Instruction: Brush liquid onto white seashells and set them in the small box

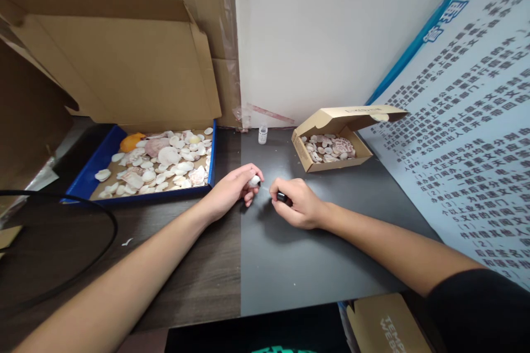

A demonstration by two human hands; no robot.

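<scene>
My left hand pinches a small white shell, which has a dark patch at its right end. Facing it across a narrow gap, my right hand is closed around a black cap. A thin pale tip, perhaps a dropper or brush, points from the cap toward the shell; its exact kind is unclear. Beyond both hands, a small clear bottle with a white label stands upright near the wall. Loose shells fill the blue-sided box left of my left hand.
The blue-sided box has its cardboard lid raised. To the right, a smaller open carton holds several shells. A black cable loops over the table's left side. A printed poster lines the right side.
</scene>
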